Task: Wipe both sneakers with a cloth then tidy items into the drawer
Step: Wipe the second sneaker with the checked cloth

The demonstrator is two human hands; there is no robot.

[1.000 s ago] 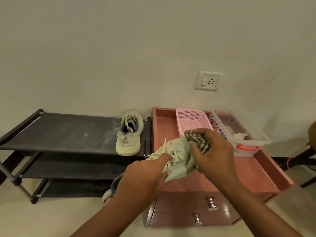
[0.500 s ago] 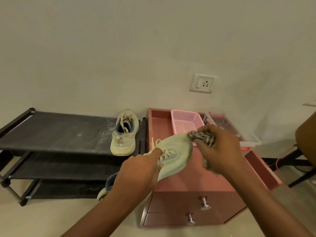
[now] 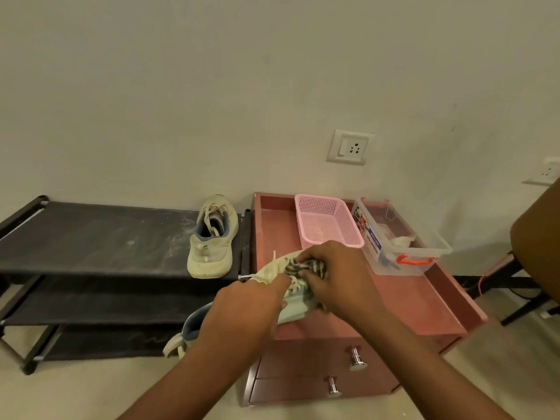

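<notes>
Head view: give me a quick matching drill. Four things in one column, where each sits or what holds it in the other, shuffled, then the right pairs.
Things:
1. striped cloth
2. second sneaker
3. pink basket
4. clear box

Places:
A. top shelf of the black shoe rack, beside the cabinet
B. right rear of the cabinet top, next to the basket
C. bunched in the right hand, pressed on the held sneaker that the left hand steadies
D. back of the cabinet top, below the wall socket

Pairs: 1-C, 2-A, 3-D, 4-B
</notes>
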